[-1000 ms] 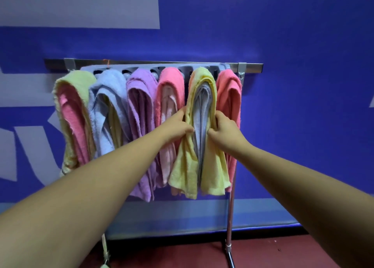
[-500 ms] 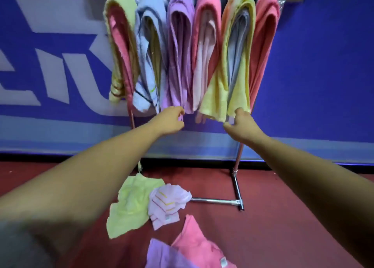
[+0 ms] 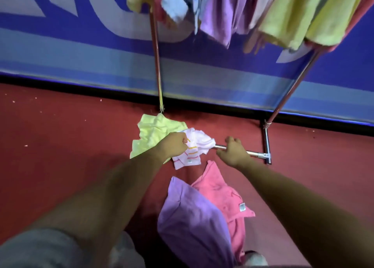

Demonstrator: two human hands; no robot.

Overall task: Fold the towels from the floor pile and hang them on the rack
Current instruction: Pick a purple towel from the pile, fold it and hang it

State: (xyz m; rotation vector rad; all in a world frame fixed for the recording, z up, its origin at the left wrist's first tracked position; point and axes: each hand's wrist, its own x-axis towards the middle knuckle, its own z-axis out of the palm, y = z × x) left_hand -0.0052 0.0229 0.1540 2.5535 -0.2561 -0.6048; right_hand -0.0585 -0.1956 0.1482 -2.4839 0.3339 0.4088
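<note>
The left hand (image 3: 174, 147) reaches down to the floor pile, and its fingers (image 3: 183, 141) are curled and clamped on the near edge of the white striped towel (image 3: 195, 153), which lies crumpled on the red floor (image 3: 60, 138). It spreads just beyond and to the right of those fingers. Touching that towel on the far left side of the left fingers is a pale green towel (image 3: 150, 135), partly tucked under it. The right hand (image 3: 232, 153) hangs just right of the striped towel, with its fingers (image 3: 219, 153) loosely curled and relaxed, apart from the cloth. They sit in front of the rack's chrome base bar (image 3: 257, 154), and whether they touch it cannot be told. On the near side of both sets of fingers, closer to the person, lie a pink towel (image 3: 224, 197) and a purple towel (image 3: 188, 219), the purple one overlapping the pink one's left edge. Well beyond the fingers, the rack (image 3: 156, 55) stands against a blue wall (image 3: 81, 51). The lower ends of hung towels show at the top: light blue (image 3: 174, 3), purple (image 3: 218, 14) and yellow (image 3: 293, 18).
</note>
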